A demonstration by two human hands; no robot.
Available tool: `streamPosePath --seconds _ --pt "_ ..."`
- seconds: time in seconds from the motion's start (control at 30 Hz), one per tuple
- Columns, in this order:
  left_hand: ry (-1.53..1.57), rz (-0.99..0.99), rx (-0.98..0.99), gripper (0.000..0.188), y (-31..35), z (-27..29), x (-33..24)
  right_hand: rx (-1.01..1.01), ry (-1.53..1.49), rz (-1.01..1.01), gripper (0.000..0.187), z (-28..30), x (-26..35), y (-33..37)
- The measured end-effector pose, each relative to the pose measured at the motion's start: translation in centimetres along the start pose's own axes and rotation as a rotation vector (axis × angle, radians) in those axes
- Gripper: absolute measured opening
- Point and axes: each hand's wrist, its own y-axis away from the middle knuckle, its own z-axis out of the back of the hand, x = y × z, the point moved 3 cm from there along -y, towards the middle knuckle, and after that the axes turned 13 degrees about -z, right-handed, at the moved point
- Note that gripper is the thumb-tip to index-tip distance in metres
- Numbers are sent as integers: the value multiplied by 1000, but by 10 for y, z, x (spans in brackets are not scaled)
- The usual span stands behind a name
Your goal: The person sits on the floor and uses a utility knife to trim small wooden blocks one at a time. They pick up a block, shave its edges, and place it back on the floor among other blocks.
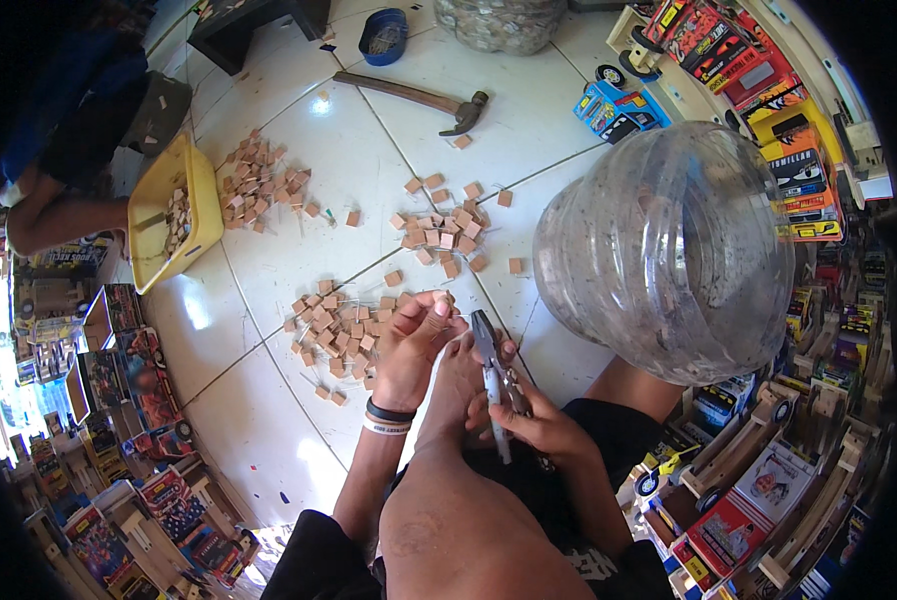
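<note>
Between the thumb and fingers of my left hand (414, 340) is a small wooden block (446, 297), with what looks like a thin wire or nail pointing toward the pliers. My right hand (541, 422) is wrapped round the handles of metal pliers (490, 365), whose jaws point away from me, just right of the block. Whether the jaws touch the wire is too small to tell. Just left of my left hand lies a pile of similar wooden blocks (334, 335), thin wires sticking out of many. A second pile of blocks (444, 237) lies farther ahead.
A third block pile (259, 185) sits beside a yellow tub (209, 215). At the far side are a hammer (409, 97) and a blue dish (385, 37). A large clear plastic container (619, 240) stands right. Toy trucks (619, 112) crowd both sides. Another person's arm (64, 225) is far left.
</note>
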Motion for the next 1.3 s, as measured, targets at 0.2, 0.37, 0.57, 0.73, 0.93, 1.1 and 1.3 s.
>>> streamPosePath --seconds 0.2,0.37,0.57,0.73,0.93,1.1,1.3 --pt "-218 -64 22 16 4 0 -9 -378 232 -34 68 12 1 2" --pt "-311 -86 75 19 10 -11 2 -149 -13 -57 62 -4 10 6" --pt "-333 -118 63 18 11 -12 4 -114 -96 -77 58 -15 18 12" --pt "-354 -155 90 17 10 -12 3 -107 -115 -36 52 -14 16 10" --pt "-365 -202 78 15 12 -14 3 -131 -119 -27 36 -12 11 7" --pt "-397 -242 90 14 12 -15 4 -159 -76 -26 32 -8 7 5" --pt "-419 -278 115 15 11 -13 6 -234 0 -20 34 -3 -5 -6"
